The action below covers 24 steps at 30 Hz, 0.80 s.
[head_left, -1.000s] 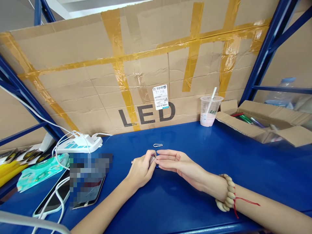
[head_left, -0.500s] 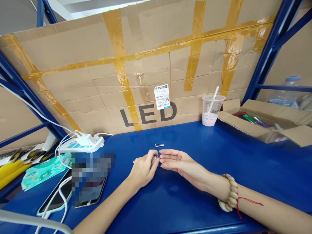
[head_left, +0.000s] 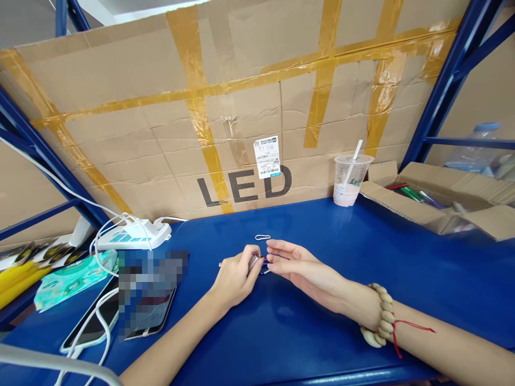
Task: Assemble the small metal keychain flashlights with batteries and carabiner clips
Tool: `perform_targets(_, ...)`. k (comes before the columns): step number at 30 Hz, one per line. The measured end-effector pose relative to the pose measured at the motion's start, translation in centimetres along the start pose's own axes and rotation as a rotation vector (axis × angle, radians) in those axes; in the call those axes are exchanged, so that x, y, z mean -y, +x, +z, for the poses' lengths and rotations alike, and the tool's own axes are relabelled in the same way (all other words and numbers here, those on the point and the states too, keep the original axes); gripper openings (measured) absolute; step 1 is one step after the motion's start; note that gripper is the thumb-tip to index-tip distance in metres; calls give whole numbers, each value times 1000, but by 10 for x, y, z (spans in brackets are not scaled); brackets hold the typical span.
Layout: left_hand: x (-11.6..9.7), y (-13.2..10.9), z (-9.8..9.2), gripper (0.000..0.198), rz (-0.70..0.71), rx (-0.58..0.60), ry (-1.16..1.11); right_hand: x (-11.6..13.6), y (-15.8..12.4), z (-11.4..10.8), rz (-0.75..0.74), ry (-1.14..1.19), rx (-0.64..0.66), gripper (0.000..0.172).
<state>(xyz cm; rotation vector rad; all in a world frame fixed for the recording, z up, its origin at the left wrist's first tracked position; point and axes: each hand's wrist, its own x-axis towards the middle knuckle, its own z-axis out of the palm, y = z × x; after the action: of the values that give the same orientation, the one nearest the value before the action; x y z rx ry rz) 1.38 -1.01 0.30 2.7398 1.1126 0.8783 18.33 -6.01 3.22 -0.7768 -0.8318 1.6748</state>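
My left hand [head_left: 237, 276] is closed around a small silvery metal object [head_left: 254, 261], most of which its fingers hide. A small blue piece [head_left: 264, 263] with a touch of red shows at the fingertips of that hand, between it and the other one. My right hand [head_left: 308, 272] faces it with fingers stretched out and apart, tips right beside the blue piece. Whether they touch it I cannot tell. Just beyond both hands, a silver snap hook [head_left: 263, 237] lies flat on the blue tabletop [head_left: 306, 338].
Phones [head_left: 90, 321] and white cables lie at left, by a teal packet [head_left: 72, 279] and a white power strip [head_left: 161, 236]. A straw cup [head_left: 349, 179] and an open carton [head_left: 434, 214] stand at back right. A tall cardboard sheet [head_left: 241, 123] closes the back.
The fingers of my right hand have drawn slightly to the right and spread apart, so more of the blue piece shows. My left hand keeps its grip in nearly the same place.
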Motion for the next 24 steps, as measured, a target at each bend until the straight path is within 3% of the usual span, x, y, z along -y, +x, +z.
perform_targets(14, -1, 1, -2, 17, -21, 17, 1, 3, -2, 2, 28, -31, -16, 40)
perform_targets(24, 0, 0, -2, 20, -51, 49, -27, 3, -5, 4, 22, -94, 65, 40)
